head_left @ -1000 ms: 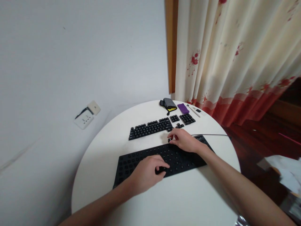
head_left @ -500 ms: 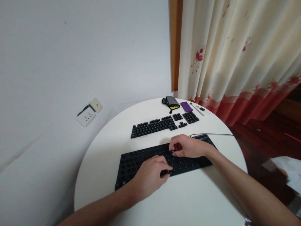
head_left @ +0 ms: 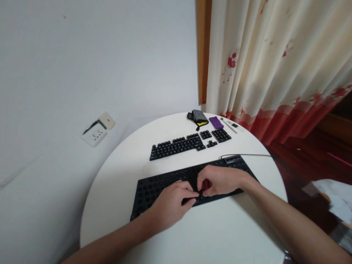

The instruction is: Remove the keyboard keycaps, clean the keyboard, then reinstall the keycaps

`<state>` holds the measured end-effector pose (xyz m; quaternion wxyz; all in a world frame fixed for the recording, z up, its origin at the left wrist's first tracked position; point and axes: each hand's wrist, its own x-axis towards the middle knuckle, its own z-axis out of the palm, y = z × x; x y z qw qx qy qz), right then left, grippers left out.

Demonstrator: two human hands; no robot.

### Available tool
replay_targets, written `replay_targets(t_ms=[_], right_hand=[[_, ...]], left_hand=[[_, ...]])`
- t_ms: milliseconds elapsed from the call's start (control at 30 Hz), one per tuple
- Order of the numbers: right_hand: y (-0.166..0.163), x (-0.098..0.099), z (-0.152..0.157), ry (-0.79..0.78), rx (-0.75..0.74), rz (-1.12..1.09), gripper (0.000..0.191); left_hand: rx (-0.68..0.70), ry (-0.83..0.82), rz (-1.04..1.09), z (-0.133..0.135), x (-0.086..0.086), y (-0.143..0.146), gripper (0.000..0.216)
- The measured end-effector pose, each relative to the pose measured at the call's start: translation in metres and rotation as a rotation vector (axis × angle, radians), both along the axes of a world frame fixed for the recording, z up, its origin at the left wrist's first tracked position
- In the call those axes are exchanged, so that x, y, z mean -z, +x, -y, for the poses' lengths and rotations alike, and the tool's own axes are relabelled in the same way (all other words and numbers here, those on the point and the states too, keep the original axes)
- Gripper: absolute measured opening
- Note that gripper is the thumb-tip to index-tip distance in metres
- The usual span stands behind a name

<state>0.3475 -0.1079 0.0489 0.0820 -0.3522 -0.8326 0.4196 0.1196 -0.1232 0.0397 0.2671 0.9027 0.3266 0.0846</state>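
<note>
A black keyboard base (head_left: 148, 192) stripped of its keycaps lies across the white round table (head_left: 110, 190). My right hand (head_left: 218, 179) is over its right half, thumb and fingers pinched together low near the front edge. A small dark piece shows at those fingertips, too small to name. On the left, my left hand (head_left: 176, 198) rests on the base. Its index finger reaches out to the right hand's fingertips, and its thumb is held apart below. Behind the base, black keycaps (head_left: 176, 146) stand laid out in keyboard order.
Toward the back lie a grey and yellow cloth (head_left: 200, 117), a purple cloth (head_left: 216, 123) and a thin white brush (head_left: 229, 126). A cable (head_left: 247, 154) runs from the base to the table's right edge. A wall socket (head_left: 95, 135) is at left, a curtain (head_left: 264, 73) at right.
My right hand has moved toward the front edge of the keyboard base, closer to my left fingertips. My left hand has shifted slightly left in view, its index finger now straighter.
</note>
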Motion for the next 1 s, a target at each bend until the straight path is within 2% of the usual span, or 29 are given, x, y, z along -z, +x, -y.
replay_targets(t_ms=[233, 567, 767, 1000], right_hand=[[-0.008, -0.005, 0.003, 0.100, -0.076, 0.025, 0.019], [-0.017, -0.002, 0.015, 0.331, -0.064, 0.131, 0.010], [-0.021, -0.004, 0.019, 0.359, -0.048, 0.190, 0.011], [-0.016, -0.004, 0.017, 0.308, -0.027, 0.178, 0.011]], left_hand=[[-0.064, 0.029, 0.010, -0.001, 0.000, 0.004, 0.016], [-0.041, 0.052, 0.059, 0.000, 0.006, 0.003, 0.018], [-0.055, 0.016, 0.091, -0.005, 0.008, 0.004, 0.017], [-0.051, -0.047, 0.137, -0.007, 0.008, 0.004, 0.018]])
